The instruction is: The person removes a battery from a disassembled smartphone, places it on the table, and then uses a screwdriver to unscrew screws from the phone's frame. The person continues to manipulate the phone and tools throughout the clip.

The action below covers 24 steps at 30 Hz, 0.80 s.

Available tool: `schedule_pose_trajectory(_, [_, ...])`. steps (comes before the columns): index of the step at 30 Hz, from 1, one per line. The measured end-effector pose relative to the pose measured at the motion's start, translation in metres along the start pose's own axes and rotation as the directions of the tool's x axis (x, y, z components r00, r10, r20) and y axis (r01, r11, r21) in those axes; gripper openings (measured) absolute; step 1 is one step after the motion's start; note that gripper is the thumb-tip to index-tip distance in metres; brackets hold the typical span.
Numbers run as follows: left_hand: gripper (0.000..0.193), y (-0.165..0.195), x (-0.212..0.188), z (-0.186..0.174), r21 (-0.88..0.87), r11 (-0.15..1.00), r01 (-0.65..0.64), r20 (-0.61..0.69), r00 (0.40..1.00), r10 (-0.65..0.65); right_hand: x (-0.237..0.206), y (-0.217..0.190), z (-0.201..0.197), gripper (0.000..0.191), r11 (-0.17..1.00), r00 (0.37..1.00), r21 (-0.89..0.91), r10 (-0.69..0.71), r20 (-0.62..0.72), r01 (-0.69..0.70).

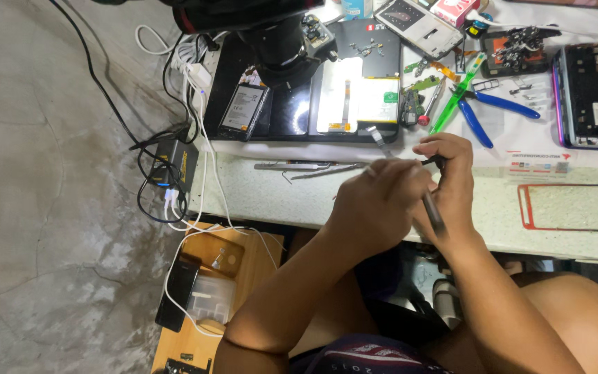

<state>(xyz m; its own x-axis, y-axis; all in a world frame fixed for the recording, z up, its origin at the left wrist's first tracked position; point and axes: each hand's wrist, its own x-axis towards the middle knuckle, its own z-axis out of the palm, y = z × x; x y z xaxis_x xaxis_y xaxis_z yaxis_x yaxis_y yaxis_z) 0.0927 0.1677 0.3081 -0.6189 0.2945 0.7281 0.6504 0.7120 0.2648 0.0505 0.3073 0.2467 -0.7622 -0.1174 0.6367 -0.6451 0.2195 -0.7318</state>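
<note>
My left hand (375,201) and my right hand (455,173) meet above the front edge of the pale speckled workbench (278,194). Both sets of fingers close around a small dark part (435,161) between the fingertips. A dark slender tool (435,213) runs along my right palm, its handle pointing back toward my body. The back of my left hand faces the camera and hides what its fingers hold. Metal tweezers (313,167) lie on the bench just left of my hands.
A black mat (285,121) holds an opened phone (243,107) and a phone back with a battery (358,100). Blue-handled pliers (496,105), a green strip tool (455,97), a phone frame (596,93) and a red frame (569,208) lie to the right. Cables and a power adapter (174,163) hang at left above a wooden stool (243,277).
</note>
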Motion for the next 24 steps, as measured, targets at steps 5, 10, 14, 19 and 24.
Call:
schedule_pose_trajectory(5, [0.015, -0.007, 0.019, -0.008, -0.298, 0.892, 0.341, 0.150, 0.939, -0.309, 0.001, -0.005, 0.012, 0.034, 0.988, 0.994, -0.151, -0.052, -0.099, 0.037])
schedule_pose_trajectory(10, [0.018, -0.011, 0.032, -0.012, -0.306, 0.870, 0.387, 0.165, 0.921, -0.352, 0.001, -0.009, 0.014, 0.036, 0.989, 0.991, -0.146, -0.043, -0.125, 0.024])
schedule_pose_trajectory(14, [0.022, -0.014, 0.031, -0.008, -0.416, 0.842, 0.343, 0.132, 0.939, -0.317, 0.001, -0.006, 0.012, 0.041, 0.983, 0.991, -0.173, -0.081, -0.104, 0.062])
schedule_pose_trajectory(19, [0.023, -0.003, 0.008, 0.006, 0.043, 0.995, 0.096, 0.137, 0.985, -0.101, -0.002, 0.001, 0.006, 0.043, 0.962, 0.991, -0.252, -0.120, -0.058, 0.102])
schedule_pose_trajectory(24, [0.024, 0.002, -0.008, 0.009, 0.064, 0.997, -0.051, -0.033, 0.998, 0.053, -0.001, 0.000, 0.008, 0.029, 0.963, 0.989, -0.233, -0.146, -0.037, 0.134])
